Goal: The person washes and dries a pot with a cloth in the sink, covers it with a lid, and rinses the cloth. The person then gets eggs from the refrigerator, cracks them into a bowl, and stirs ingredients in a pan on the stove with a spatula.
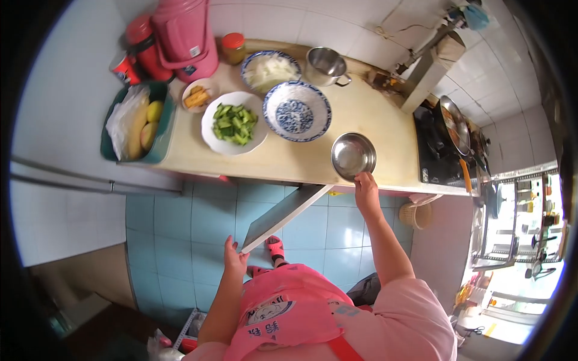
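I see cream countertop (385, 111) | back: pink jug (185, 39), red-lidded jar (233, 49), blue-rimmed plate (245, 67), steel pot (325, 65) | left: teal bin (165, 114), small dish (187, 103) | mid: white plate (208, 131), patterned bowl (296, 114) | right: black stove (430, 153) | steel bowl (352, 155) front edge, can't confirm contact

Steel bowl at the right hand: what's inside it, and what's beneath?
Inside the steel bowl, only its shiny metal bottom shows. The right hand pinches its near rim. Cream countertop shows around it; the bowl covers whatever lies directly beneath.
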`<state>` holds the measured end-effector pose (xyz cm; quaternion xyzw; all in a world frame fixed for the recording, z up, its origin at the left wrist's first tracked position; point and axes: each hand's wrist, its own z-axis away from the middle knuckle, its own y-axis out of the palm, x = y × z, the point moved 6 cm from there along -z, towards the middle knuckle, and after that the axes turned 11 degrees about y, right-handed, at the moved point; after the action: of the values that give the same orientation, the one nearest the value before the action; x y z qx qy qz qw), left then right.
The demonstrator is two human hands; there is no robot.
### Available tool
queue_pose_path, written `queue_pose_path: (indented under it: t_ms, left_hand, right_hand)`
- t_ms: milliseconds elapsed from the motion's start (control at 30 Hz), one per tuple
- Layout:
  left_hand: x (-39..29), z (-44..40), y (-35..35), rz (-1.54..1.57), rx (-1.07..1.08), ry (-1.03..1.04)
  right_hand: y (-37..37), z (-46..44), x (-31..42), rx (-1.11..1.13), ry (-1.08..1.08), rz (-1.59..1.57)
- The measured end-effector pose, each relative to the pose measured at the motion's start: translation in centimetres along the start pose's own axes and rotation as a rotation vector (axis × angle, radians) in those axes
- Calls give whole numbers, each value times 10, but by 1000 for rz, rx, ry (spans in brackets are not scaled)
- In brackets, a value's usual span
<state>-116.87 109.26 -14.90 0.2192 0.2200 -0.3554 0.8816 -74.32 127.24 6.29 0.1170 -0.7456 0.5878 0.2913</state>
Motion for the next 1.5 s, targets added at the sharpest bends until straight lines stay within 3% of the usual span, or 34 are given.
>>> queue_pose_path:
  t_ms: [167, 333, 400, 600, 833, 1000, 1067, 1200, 1333, 1500]
  left_hand:
    - [-37, 0, 19, 95, -105, 67]
    - [-73, -26, 39, 118, -108, 178]
    - [-86, -43, 50, 145, -112, 208]
    - [-120, -95, 78, 221, -145, 316]
    - [-154, -113, 129, 311, -67, 366]
    - [-155, -124, 126, 474, -4, 328]
    - [-154, -98, 109, 237, 16, 358]
    - [-146, -21, 27, 144, 79, 315]
    - [-154, 89, -86, 350, 85, 201]
    - [-191, 192, -186, 619, -5, 302]
  right_hand:
    - [4, -31, -45, -24, 57, -39]
    - [-17, -25, -26, 2, 29, 63]
    - [-37, -13, -13, -78, 195, -5]
    - [-10, 62, -2, 104, -14, -12]
    - [34, 111, 20, 355, 15, -52]
    - [57, 116, 68, 383, -125, -120]
    - [64, 115, 97, 422, -185, -157]
    - [86, 117, 152, 529, -332, -199]
    - [108, 133, 237, 678, -499, -227]
    - [142, 208, 368, 906, -710, -278]
